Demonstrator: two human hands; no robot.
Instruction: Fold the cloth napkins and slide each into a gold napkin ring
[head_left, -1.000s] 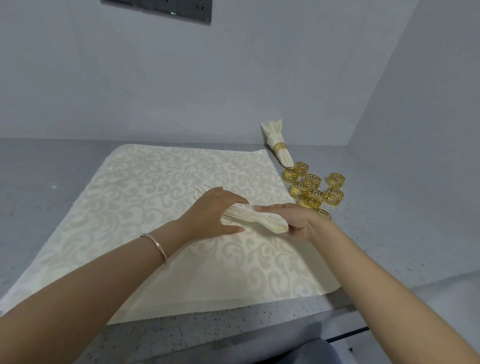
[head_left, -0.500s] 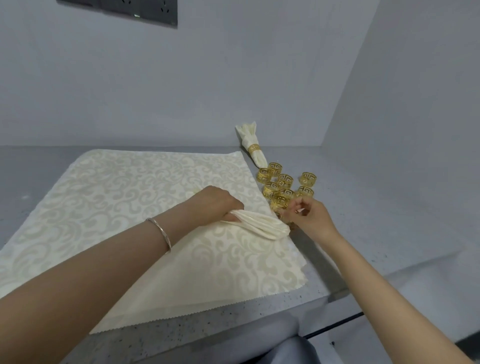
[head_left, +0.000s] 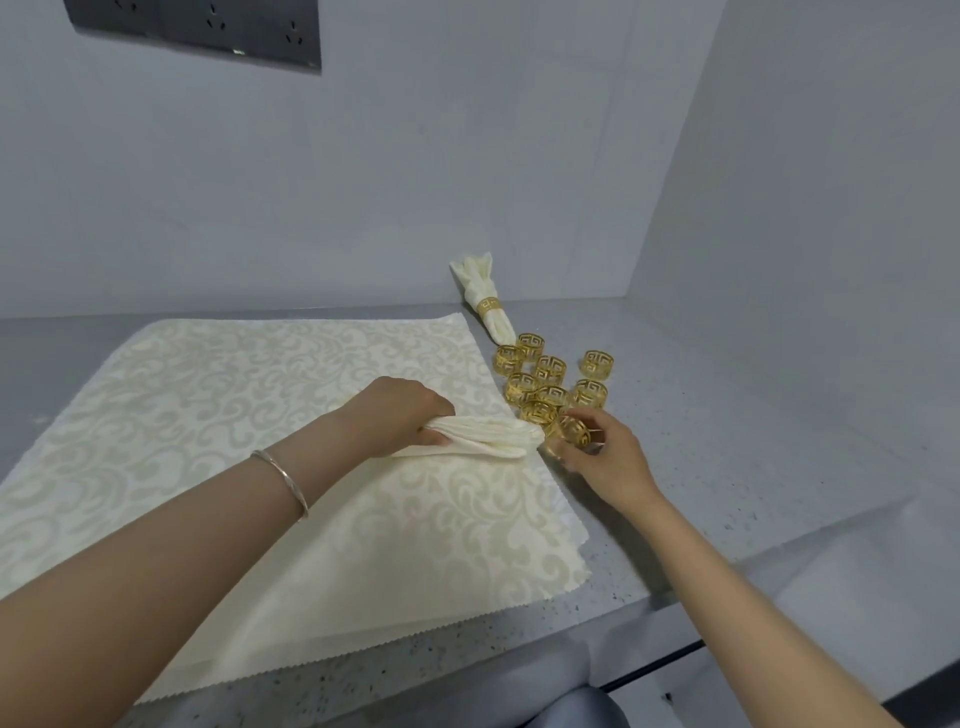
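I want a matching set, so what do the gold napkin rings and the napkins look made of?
Napkin rings: probably metal, shiny gold finish with pierced key-pattern cutouts. Napkins: woven cream fabric, damask-like scroll pattern with faint sheen, zigzag-cut edges.

Open bench (head_left: 753, 467) runs right of the loose gold rings (head_left: 550, 370) to the right wall (head_left: 831, 260) — room for a hand. The rings crowd just beside the far right corner of the flat napkin stack (head_left: 208, 415). At their near edge the left hand (head_left: 400, 415), gripping the folded napkin (head_left: 488, 436), and the right hand (head_left: 605, 460), holding a ring (head_left: 574, 431), close the gap — the ringed napkin (head_left: 485, 296) blocks the far side.
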